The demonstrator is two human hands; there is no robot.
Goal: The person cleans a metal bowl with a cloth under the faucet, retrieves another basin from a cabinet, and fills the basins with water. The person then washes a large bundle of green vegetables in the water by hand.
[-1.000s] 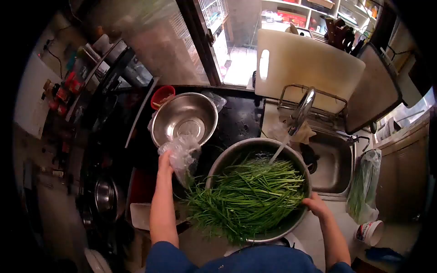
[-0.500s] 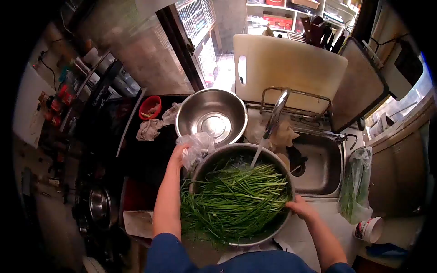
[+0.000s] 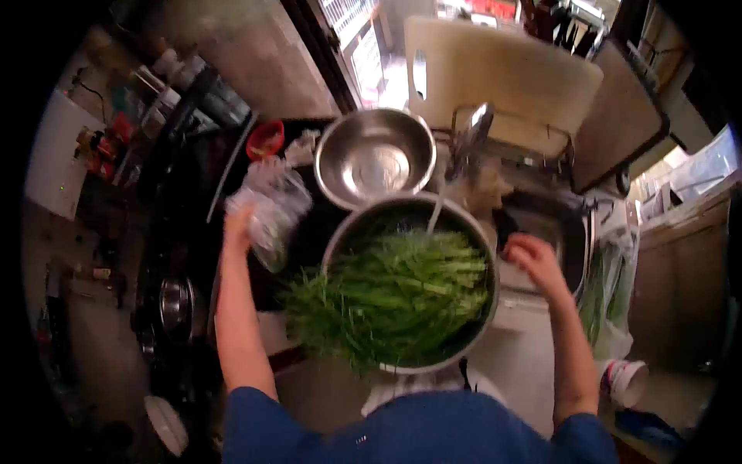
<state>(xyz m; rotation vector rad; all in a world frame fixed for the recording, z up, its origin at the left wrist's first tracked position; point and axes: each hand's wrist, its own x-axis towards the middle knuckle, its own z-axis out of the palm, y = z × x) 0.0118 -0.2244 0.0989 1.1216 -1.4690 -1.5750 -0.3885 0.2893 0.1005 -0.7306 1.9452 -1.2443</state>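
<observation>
A large metal basin (image 3: 491,309) holds a heap of long green leafy stalks (image 3: 402,294), some hanging over its left rim. Water runs into it from the faucet (image 3: 473,133). My left hand (image 3: 238,229) grips a clear plastic bag (image 3: 280,203) left of the basin; something green shows inside the bag. My right hand (image 3: 535,261) is off the basin, just right of its rim, with fingers curled and blurred; no object shows in it. Behind the basin and close against it stands a metal bowl (image 3: 371,158) with nothing in it.
The sink (image 3: 541,232) lies to the right, below a leaning cutting board (image 3: 502,73). A red bowl (image 3: 265,141) stands at the back left. Bagged greens (image 3: 610,290) and a white tub (image 3: 626,382) are at the right; pots (image 3: 176,303) sit at the left.
My left hand has carried the plastic bag left, away from the basin. My right hand has let go of the basin's rim and moved up and right. The view has shifted.
</observation>
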